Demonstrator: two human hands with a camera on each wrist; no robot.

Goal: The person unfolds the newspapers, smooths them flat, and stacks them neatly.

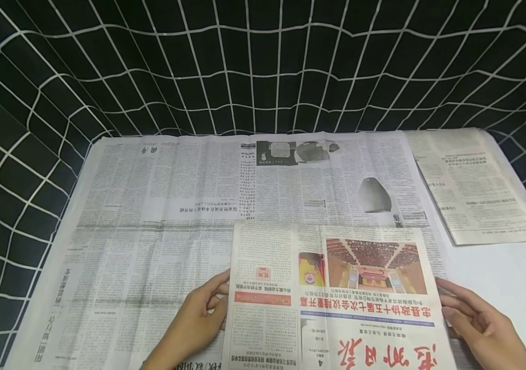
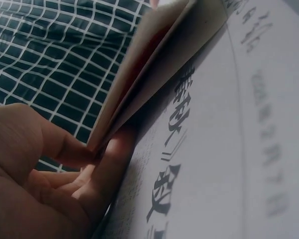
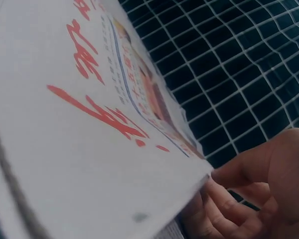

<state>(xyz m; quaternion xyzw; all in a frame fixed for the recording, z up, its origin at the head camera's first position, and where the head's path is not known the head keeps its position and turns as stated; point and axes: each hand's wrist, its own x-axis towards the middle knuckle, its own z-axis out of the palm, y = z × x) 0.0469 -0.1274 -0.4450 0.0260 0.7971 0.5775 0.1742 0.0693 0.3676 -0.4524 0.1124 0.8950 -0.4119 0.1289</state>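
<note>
A folded newspaper [image 1: 374,303] with red headlines and a colour photo of a hall lies upside down to the head view, over a spread newspaper sheet [image 1: 161,246]. My left hand [image 1: 193,318] pinches its left edge; in the left wrist view, thumb and fingers of that hand [image 2: 60,184] meet at the edge of the folded layers, which tilt up from the sheet beneath. My right hand [image 1: 485,324] holds the right edge, and the right wrist view shows its thumb above and its fingers below the newspaper [image 3: 50,159].
Another folded newspaper [image 1: 485,195] lies at the back right, partly over the white tabletop [image 1: 499,277]. The spread sheet covers most of the table. Dark cloth with a white grid [image 1: 263,67] surrounds the back and sides.
</note>
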